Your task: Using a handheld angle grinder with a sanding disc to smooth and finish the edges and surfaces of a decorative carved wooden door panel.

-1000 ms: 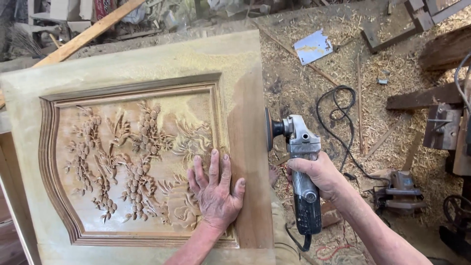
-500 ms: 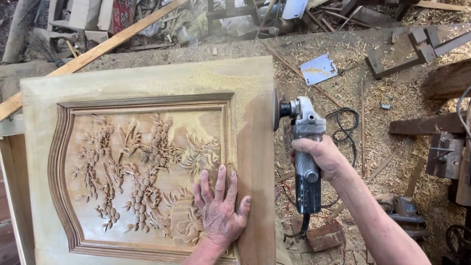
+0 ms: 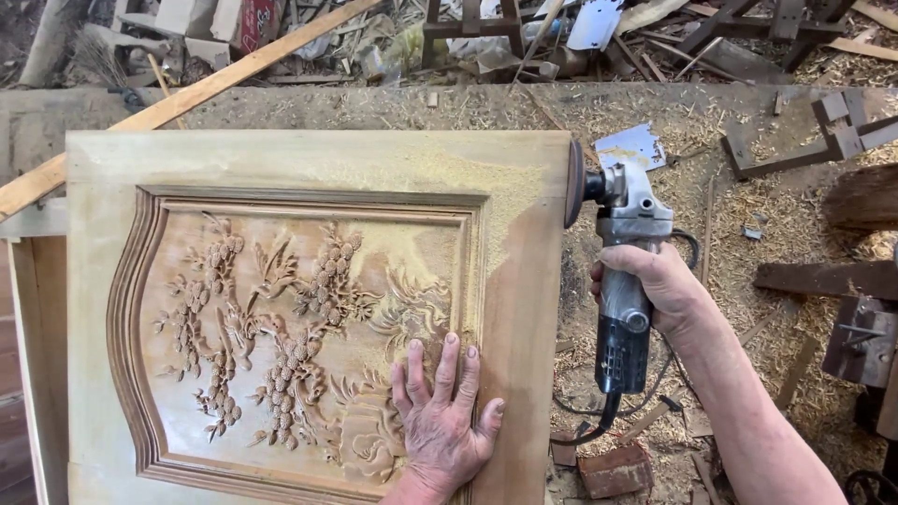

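The carved wooden panel (image 3: 281, 309) lay flat, filling the left and middle of the view, its flower-and-grape relief framed by a moulded border. The left hand (image 3: 442, 421) rested palm-down on the panel's lower right, fingers spread flat across relief and frame, much as a second before. What had changed was the grinder: the right hand (image 3: 655, 285), fingers clamped round the body of the angle grinder (image 3: 622, 281), had carried it up the panel's right edge, so the sanding disc (image 3: 573, 184) now stood at the upper corner, touching or nearly so; the view left that unclear. The edge work seemed to have moved from the middle to the top. Fine dust coated the panel's upper face. To the right, shavings (image 3: 748, 234) covered the ground among timber offcuts (image 3: 823, 276) and a trailing cable (image 3: 580, 435).
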